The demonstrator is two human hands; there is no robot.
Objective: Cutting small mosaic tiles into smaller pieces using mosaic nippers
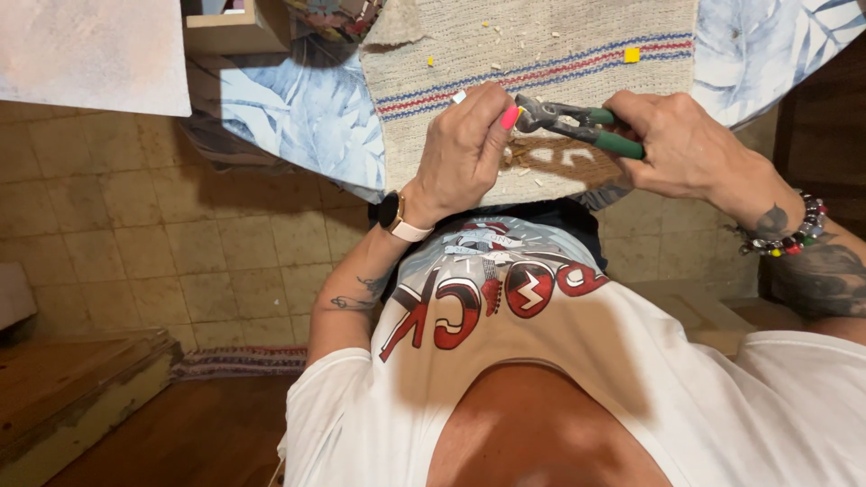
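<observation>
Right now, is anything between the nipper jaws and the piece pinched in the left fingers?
Nothing visible: the green-handled nippers in the right hand meet the left hand at its fingertips. The small piece itself is too hidden to make out.

This looks like a home craft corner rather than a factory or shop. The floor is old beige tile, worn and stained, with a striped rug lying on it and a rough wooden step beside that. The table wears a blue leaf-print cover, and over it lies a coarse woven cloth with blue and red stripes, strewn with small pale chips and a yellow square piece. A wooden box stands at the table's far edge. Green-handled nippers point to hobby handwork.
</observation>
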